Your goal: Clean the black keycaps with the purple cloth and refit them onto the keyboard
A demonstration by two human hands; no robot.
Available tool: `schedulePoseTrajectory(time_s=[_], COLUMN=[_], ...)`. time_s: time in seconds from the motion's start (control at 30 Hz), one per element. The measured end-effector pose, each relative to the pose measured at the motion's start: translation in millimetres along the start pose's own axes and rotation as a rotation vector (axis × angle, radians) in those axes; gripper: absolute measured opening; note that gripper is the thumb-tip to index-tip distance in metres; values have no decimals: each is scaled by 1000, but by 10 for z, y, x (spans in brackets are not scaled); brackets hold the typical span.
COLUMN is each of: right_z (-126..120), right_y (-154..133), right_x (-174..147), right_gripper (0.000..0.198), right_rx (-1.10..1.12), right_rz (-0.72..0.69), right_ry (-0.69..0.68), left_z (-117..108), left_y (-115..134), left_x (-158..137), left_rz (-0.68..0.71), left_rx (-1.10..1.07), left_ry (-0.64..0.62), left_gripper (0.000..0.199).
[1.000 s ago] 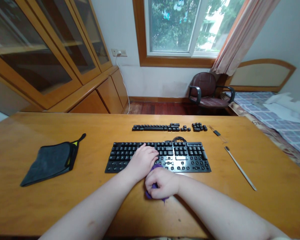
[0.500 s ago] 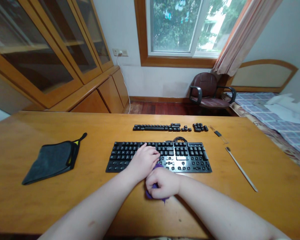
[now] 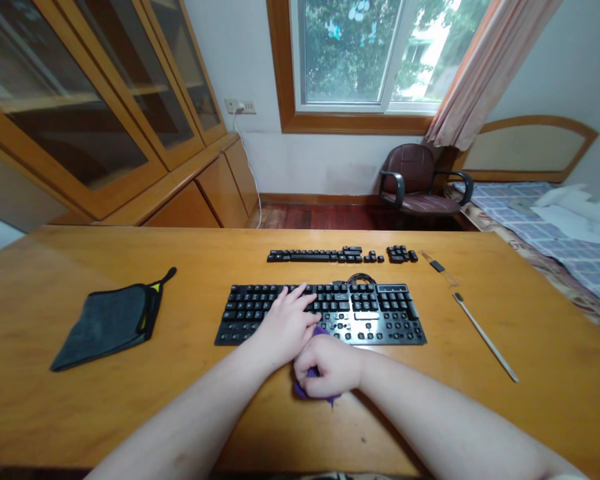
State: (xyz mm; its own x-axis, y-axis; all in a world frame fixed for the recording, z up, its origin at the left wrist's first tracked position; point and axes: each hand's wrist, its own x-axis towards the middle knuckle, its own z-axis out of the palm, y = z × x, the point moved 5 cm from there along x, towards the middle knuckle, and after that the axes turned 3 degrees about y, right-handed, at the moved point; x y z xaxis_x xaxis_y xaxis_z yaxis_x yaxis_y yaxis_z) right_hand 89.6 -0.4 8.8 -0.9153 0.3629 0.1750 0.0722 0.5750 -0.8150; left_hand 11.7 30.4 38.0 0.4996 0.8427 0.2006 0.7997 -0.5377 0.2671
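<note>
the black keyboard (image 3: 341, 306) lies on the wooden table (image 3: 80, 427), just past the right hand (image 3: 327, 365), on its far side. it is long, and its long way runs from left to right. the left hand (image 3: 289, 327) is the nearer one: it lies on top of the keyboard, fingers spread out and loose, with nothing in them that i can see. the right hand is curled up tight around a purple cloth (image 3: 321, 331) by the near edge. a bit of the cloth pokes out on the far side, toward the keyboard. loose keys (image 3: 314, 256) sit farther off, in a row.
</note>
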Motion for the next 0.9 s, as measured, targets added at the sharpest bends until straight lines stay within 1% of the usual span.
schedulePoseTrajectory(time_s=[0.1,0.23,0.3,0.37,0.4,0.47,0.53,0.63,0.7,0.77,0.83,0.9], right_z=[3,-11,-48,-101,-121,-136,-133,-135,-147,-157,-154,-147], right_y=[-5,21,52,87,100,108,109,165,238,311,361,382], right_x=[-1,-15,-22,-26,-25,-14,1,10,3,-5,-4,6], right_gripper=[10,11,12,14,14,14,13,13,13,13,13,12], right_rx=[48,157,251,345,382,435,484,622,746,853,918,934], right_rz=[12,10,25,55,69,84,86,126,156,166,159,150], right_ry=[-2,32,92,178,213,242,251,306,373,433,454,450], left_z=[21,33,-9,-83,-123,-185,-219,-196,-100,4,126,256], left_y=[-15,-24,-22,-26,-25,-18,-31,-148,-279,-380,-453,-507], left_x=[-7,18,46,92,129,253,463,921,1261,1568,1810,1977], left_rz=[-6,35,30,-21,-49,-74,-67,-95,-172,-209,-236,-269], left_rx=[-8,-62,-81,-82,-78,-70,-59,12,98,125,144,142], left_ry=[-5,90,170,243,263,254,215,154,70,53,40,3], left_gripper=[23,20,22,22,22,21,21,23,25,27,25,24])
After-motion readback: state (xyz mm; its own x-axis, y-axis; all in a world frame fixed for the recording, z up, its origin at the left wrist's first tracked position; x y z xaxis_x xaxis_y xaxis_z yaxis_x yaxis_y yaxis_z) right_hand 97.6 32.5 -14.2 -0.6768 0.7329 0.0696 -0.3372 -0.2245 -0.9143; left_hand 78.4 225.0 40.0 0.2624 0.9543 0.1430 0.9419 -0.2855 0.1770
